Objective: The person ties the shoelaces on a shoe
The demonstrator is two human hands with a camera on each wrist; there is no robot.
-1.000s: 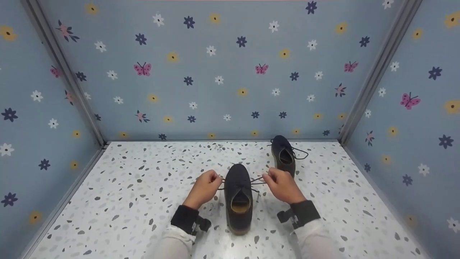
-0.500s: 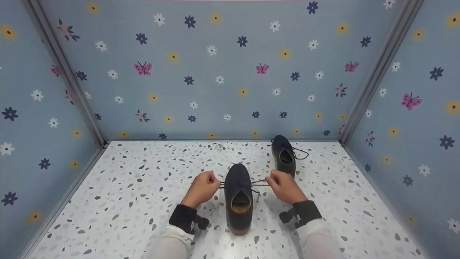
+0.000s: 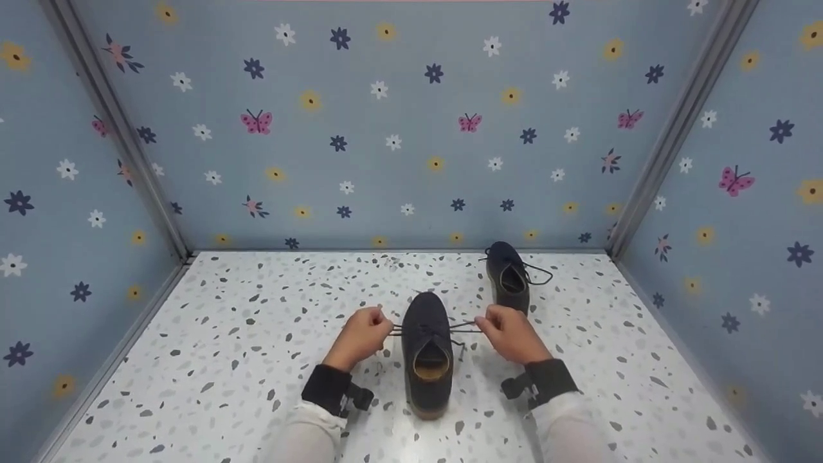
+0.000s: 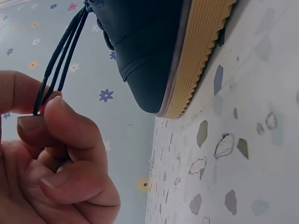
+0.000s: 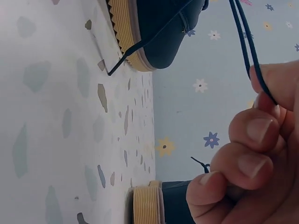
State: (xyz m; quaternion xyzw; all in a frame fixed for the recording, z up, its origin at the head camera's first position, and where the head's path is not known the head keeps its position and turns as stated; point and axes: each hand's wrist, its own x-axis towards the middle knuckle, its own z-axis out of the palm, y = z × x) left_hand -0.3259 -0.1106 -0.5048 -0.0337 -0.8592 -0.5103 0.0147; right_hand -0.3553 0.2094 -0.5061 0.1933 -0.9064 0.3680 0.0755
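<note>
A dark navy lace-up shoe (image 3: 425, 315) with a ribbed tan sole (image 4: 198, 51) stands on the floor between my hands, toe toward the back wall. My left hand (image 3: 361, 334) pinches several strands of dark shoelace (image 4: 65, 51) between thumb and fingertips. On the other side, my right hand (image 3: 511, 331) pinches a loop of shoelace (image 5: 245, 42) the same way. Both sets of strands run taut from the middle of the shoe. One loose lace end (image 5: 126, 55) hangs down the shoe's right side.
A second matching shoe (image 3: 505, 263) stands behind my right hand near the back wall, its lace (image 3: 543, 276) trailing to the right. Blue flowered panels (image 3: 398, 128) enclose the speckled white floor (image 3: 257, 308) at the back and both sides.
Both hands have moved slightly outward, away from the shoe, drawing the lace strands straighter. The shoes stay where they were.
</note>
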